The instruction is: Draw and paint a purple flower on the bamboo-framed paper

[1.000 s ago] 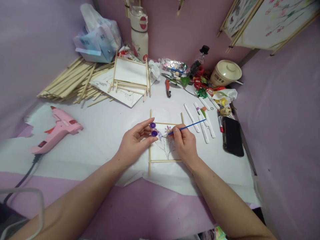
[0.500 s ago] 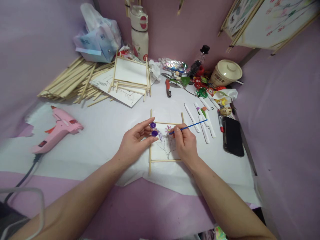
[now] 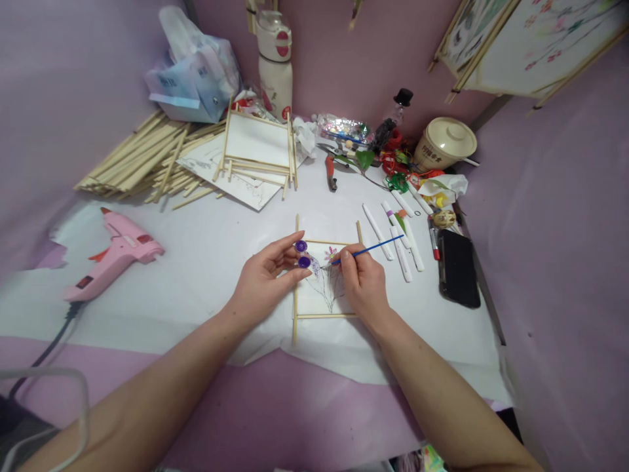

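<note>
Between thumb and fingers my left hand [image 3: 268, 270] holds a small paint pot [image 3: 304, 261] with purple inside; its round purple lid [image 3: 301, 246] stands open above it. My right hand [image 3: 364, 280] grips a thin blue paintbrush [image 3: 378, 246], the tip pointing left onto the paper. Beneath both hands lies a white drawing [image 3: 314, 303] set in a frame of thin wooden sticks [image 3: 295, 295]. It carries sketched stems, a patch of purple near the brush tip and a pink flower [image 3: 330, 253]. My right hand covers the drawing's right side.
A pink glue gun [image 3: 115, 255] lies at the left, below a pile of wooden sticks [image 3: 132, 157]. White markers [image 3: 377, 231] and a black phone [image 3: 458, 269] lie to the right. Behind stand a bottle [image 3: 275, 72], a small stick frame [image 3: 258, 141] and a lidded tub [image 3: 445, 144].
The brush's rear end has shifted slightly left and its angle has changed a little. Both hands stay in nearly the same place, still holding the pot and the brush.
</note>
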### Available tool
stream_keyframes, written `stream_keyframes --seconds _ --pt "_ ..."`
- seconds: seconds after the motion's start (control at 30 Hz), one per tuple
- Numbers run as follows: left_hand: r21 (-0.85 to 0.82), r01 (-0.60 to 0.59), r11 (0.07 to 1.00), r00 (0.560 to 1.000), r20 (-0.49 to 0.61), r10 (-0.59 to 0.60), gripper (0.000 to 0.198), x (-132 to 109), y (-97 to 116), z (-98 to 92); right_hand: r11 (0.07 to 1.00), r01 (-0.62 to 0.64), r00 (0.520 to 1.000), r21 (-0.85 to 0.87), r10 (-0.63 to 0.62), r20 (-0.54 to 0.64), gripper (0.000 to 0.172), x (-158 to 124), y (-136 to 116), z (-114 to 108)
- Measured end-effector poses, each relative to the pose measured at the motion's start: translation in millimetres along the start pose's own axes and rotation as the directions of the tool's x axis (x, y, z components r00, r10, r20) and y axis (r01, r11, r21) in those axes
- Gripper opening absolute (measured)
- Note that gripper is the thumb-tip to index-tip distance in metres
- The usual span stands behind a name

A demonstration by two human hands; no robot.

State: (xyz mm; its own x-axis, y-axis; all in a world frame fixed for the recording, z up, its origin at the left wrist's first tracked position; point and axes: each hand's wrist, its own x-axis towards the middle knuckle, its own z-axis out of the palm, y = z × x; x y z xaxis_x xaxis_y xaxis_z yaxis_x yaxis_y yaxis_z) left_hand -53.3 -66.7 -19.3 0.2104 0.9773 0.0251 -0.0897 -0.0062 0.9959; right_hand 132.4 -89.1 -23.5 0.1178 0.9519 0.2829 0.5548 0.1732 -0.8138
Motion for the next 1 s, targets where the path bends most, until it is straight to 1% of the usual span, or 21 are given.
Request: stream_keyframes --seconds 0.2,0.37,0.5,0.67,0.87,1.0 --pt "0.002 0.006 1.0 1.0 -0.003 -0.006 0.058 0.0 0.0 0.1 1.0 -0.019 1.0 0.013 0.019 0.004 0.022 -0.7 -0.4 0.1" --pt "-0.002 0.002 1.0 1.0 0.001 -0.002 0.058 0.6 -1.3 -0.2 1.0 0.011 1.0 -0.003 -0.011 -0.004 0.024 -0.4 0.8 0.5" --pt "-0.004 0.008 1.0 1.0 -0.003 -0.008 0.058 0.4 -0.5 0.1 1.0 -0.005 1.0 -0.008 0.005 0.01 0.022 -0.5 0.8 0.2" --pt "0.011 0.02 1.0 1.0 -0.009 -0.02 0.058 0.6 1.5 0.9 1.0 -0.005 1.0 0.0 0.005 -0.009 0.024 -0.8 -0.7 -0.1" --pt "0.004 0.015 1.0 1.0 -0.002 -0.015 0.058 0.6 1.1 1.0 1.0 -0.021 1.0 -0.002 0.021 0.011 0.022 -1.1 -0.5 0.0" --pt "0.014 0.019 1.0 1.0 -0.004 -0.019 0.059 0.0 1.1 0.7 1.0 -0.028 1.0 0.007 0.028 -0.001 0.023 -1.1 -1.4 -0.3"
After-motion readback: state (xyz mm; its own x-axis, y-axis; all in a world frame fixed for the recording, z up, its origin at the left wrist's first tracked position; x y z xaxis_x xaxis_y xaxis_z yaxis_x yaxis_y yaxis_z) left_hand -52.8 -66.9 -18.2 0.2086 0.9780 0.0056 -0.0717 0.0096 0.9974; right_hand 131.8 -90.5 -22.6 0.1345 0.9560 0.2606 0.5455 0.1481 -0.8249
